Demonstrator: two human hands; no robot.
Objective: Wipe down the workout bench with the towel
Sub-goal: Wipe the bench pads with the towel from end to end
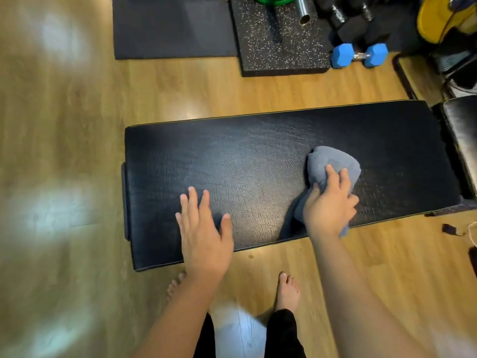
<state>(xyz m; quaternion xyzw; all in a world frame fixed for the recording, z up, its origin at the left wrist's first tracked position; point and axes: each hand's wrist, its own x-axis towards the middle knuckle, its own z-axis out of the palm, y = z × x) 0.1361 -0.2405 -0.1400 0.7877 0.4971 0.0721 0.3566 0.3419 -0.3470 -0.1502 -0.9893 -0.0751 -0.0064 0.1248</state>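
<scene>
The workout bench [258, 156] is a long black padded surface that runs left to right across the middle of the view. A bunched blue-grey towel [333, 164] lies on its right half, pressed to the pad. My right hand [330, 202] grips the towel from the near side, fingers curled over it. My left hand [204, 228] rests flat on the near edge of the bench, left of centre, fingers spread and holding nothing. A second black pad [462, 130] of the bench adjoins at the far right.
Wooden floor surrounds the bench. Behind it lie a black mat [170, 29], a speckled rubber block [278, 42], a blue dumbbell [360, 55], black dumbbells and a steel bar end [303, 11]. A small object with a cord [449, 228] lies at right. My bare feet stand below.
</scene>
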